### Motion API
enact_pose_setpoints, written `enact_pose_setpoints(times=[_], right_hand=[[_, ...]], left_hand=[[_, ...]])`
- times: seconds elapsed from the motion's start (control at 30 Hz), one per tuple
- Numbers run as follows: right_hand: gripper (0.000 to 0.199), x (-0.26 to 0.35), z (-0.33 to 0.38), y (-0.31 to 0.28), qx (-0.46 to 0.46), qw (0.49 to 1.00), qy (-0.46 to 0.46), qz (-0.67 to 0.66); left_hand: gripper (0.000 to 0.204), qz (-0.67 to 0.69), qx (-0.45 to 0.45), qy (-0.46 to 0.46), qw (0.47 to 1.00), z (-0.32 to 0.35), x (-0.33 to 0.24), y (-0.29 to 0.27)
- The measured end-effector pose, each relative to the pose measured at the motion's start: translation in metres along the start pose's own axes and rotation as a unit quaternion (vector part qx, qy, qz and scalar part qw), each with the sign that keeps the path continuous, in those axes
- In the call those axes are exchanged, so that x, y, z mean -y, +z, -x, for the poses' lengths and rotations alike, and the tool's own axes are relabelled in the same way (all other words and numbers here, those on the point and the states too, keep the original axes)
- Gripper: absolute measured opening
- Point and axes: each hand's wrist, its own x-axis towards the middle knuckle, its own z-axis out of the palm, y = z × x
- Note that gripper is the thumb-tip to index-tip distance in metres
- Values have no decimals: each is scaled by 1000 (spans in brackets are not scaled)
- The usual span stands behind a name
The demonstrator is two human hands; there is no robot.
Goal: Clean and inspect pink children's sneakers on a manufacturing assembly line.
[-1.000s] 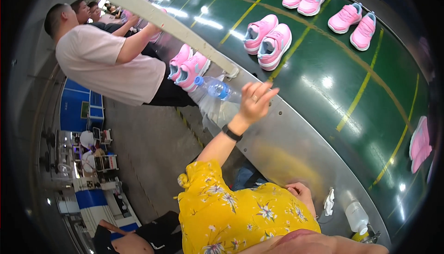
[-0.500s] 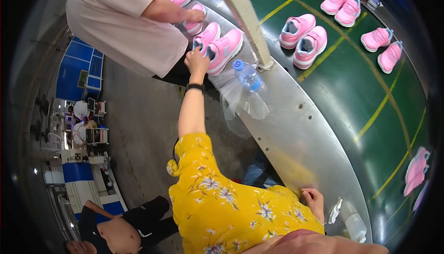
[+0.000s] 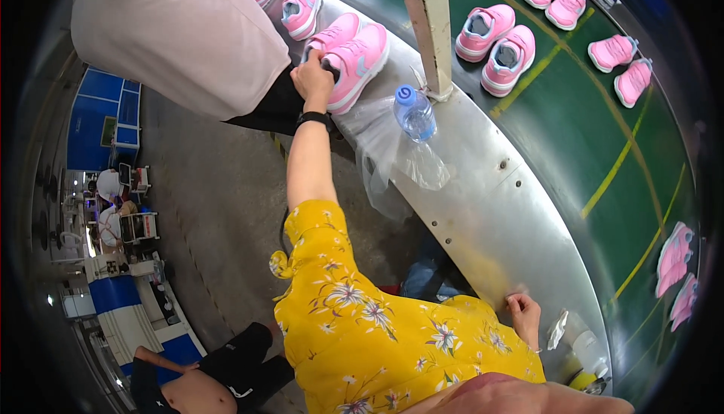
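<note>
Metal surface (image 3: pixel 471 157) props up the pink shoes (image 3: pixel 358 59); left fingers (image 3: pixel 315 59) pinch their heels (image 3: pixel 342 91), probably for one-handed control. Right fingers (image 3: pixel 516 302) just curl loosely.

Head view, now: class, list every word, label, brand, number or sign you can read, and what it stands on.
No text can be read.
Blue-capped bottle: label too small and blurred.
Pink shoe at the left hand: pale side mark, no readable lettering.
Small framed panel at far left: too small to read.
</note>
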Motion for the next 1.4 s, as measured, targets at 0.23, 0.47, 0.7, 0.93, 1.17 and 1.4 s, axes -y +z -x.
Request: enact_pose_setpoints(times=[0.23,0.47,0.7,0.93,1.17,1.4], right_hand=[[16,5,10,-2,-27,994,-93,44],[7,29,25,-8,-70,951,-280,111],[40,88,39,-23,-97,914,-389,-57],[55,44,16,-13,-185,899,-390,-73],[74,-8,13,-16,-179,951,-234,-97],[78,0,11,-28,-159,957,-215,-109]], left_hand=[[31,254,-281,-3,926,59,14,-91],[45,358,-318,17,878,182,-33,-216],[29,326,-144,92,930,303,-145,-212],[31,265,156,271,912,402,-267,-147],[37,332,257,315,851,435,-291,-157],[39,452,289,104,837,438,-258,-152]])
